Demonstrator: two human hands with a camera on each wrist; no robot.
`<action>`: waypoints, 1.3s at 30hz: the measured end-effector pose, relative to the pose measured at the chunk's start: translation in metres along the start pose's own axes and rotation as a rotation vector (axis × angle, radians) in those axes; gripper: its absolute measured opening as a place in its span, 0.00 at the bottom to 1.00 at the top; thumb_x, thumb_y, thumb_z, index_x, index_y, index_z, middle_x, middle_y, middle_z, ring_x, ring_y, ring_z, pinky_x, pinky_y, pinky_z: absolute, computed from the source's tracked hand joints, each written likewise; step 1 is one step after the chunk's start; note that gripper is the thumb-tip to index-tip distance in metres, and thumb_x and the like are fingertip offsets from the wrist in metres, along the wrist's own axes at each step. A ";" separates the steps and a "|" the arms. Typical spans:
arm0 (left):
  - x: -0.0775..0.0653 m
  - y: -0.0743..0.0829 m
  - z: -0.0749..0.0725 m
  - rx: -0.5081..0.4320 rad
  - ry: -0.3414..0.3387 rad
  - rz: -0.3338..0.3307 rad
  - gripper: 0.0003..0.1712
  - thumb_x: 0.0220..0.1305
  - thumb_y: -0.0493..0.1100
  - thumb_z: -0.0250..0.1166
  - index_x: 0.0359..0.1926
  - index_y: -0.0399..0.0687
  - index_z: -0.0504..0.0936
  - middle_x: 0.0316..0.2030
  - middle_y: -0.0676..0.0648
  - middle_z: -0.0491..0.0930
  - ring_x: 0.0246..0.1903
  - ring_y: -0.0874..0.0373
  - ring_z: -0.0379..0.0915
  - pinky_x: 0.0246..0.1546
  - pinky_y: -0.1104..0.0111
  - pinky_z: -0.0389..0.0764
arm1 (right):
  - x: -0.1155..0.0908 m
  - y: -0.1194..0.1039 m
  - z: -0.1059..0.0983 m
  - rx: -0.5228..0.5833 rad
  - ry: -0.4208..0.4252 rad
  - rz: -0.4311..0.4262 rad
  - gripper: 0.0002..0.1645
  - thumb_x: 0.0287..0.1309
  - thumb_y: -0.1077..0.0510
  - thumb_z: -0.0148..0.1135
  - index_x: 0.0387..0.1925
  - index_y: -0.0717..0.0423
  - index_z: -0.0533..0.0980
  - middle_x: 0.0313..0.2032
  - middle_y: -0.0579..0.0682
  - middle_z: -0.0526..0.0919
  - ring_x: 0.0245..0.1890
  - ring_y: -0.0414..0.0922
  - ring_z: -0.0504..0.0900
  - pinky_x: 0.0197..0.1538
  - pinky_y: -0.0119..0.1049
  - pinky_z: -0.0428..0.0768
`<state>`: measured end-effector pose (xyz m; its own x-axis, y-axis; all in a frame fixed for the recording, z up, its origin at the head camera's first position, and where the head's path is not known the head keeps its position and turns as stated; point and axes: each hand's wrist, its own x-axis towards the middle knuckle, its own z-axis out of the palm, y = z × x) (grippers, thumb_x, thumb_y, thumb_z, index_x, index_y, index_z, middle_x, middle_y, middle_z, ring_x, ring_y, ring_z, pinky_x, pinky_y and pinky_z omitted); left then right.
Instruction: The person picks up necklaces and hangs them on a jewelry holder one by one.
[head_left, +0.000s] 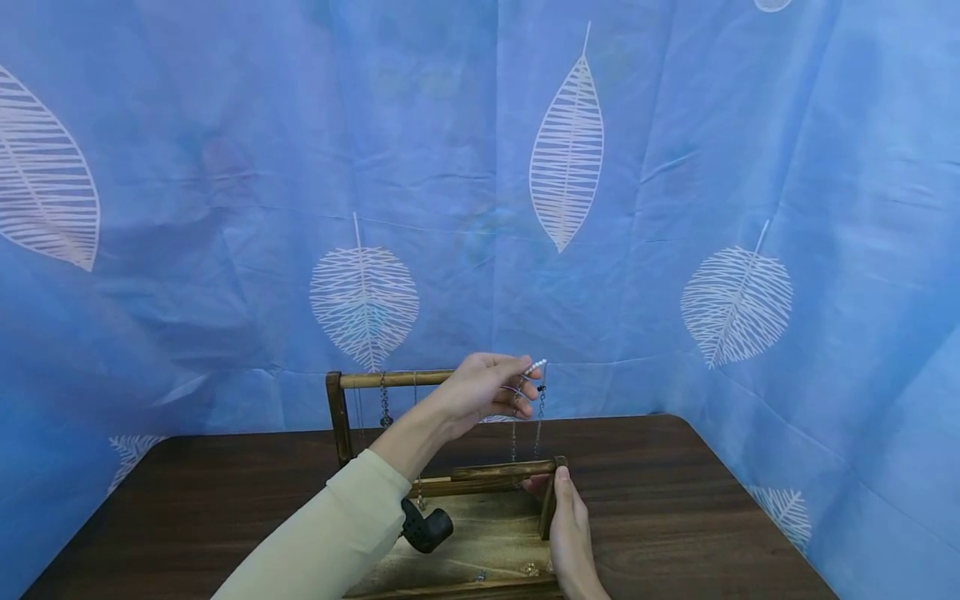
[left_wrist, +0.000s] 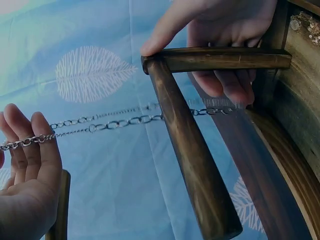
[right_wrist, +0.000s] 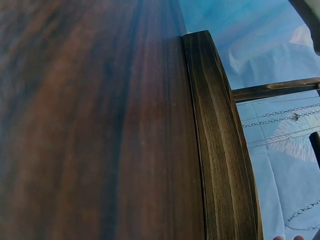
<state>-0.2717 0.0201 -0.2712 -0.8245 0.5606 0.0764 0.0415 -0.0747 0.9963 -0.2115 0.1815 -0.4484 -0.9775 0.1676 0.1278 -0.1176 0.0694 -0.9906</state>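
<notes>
My left hand (head_left: 491, 387), in a cream sleeve, pinches a silver chain necklace (head_left: 540, 412) above the right end of a wooden jewelry stand (head_left: 551, 508). Two strands of the necklace hang down toward the stand's short bar (head_left: 502, 471). In the left wrist view the chain (left_wrist: 125, 121) runs across the fingers of the left hand (left_wrist: 32, 170) and passes behind the round bar (left_wrist: 192, 150). My right hand (head_left: 573, 533) grips the stand's right upright, its thumb at the top corner and fingers behind.
More necklaces (head_left: 386, 400) hang from the stand's longer back bar (head_left: 397, 379). Small earrings (head_left: 530, 569) lie in its tray (head_left: 465, 542). A black wrist camera (head_left: 427, 530) sits over the tray. Brown table (head_left: 660, 492); blue leaf-print curtain (head_left: 450, 167) behind.
</notes>
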 end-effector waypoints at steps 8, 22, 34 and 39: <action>0.003 -0.003 0.003 -0.042 0.045 -0.006 0.18 0.77 0.46 0.57 0.54 0.37 0.82 0.35 0.44 0.82 0.29 0.56 0.82 0.47 0.57 0.85 | 0.000 -0.001 0.002 -0.006 -0.010 -0.002 0.43 0.77 0.32 0.27 0.52 0.65 0.73 0.52 0.59 0.80 0.61 0.59 0.71 0.64 0.61 0.64; -0.012 -0.002 -0.011 -0.091 0.071 0.056 0.20 0.79 0.44 0.53 0.63 0.36 0.76 0.44 0.40 0.82 0.41 0.54 0.84 0.55 0.57 0.81 | 0.000 -0.003 0.003 -0.034 -0.017 0.005 0.44 0.77 0.32 0.26 0.53 0.65 0.74 0.52 0.60 0.79 0.62 0.60 0.71 0.63 0.63 0.66; -0.021 -0.004 -0.017 -0.152 0.103 0.055 0.21 0.79 0.43 0.54 0.64 0.37 0.76 0.48 0.40 0.83 0.45 0.52 0.84 0.54 0.58 0.82 | 0.001 -0.001 0.000 -0.013 -0.015 0.013 0.46 0.76 0.31 0.25 0.53 0.66 0.74 0.53 0.61 0.79 0.69 0.63 0.60 0.69 0.66 0.53; -0.013 -0.009 -0.012 -0.182 0.080 0.051 0.20 0.78 0.42 0.56 0.65 0.38 0.76 0.55 0.37 0.81 0.46 0.53 0.83 0.58 0.56 0.79 | 0.002 0.001 0.000 -0.008 -0.015 0.016 0.46 0.76 0.31 0.25 0.53 0.66 0.74 0.53 0.61 0.78 0.68 0.63 0.62 0.68 0.66 0.56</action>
<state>-0.2676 0.0036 -0.2813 -0.8662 0.4860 0.1160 -0.0124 -0.2530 0.9674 -0.2132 0.1818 -0.4491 -0.9818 0.1540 0.1110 -0.1005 0.0744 -0.9922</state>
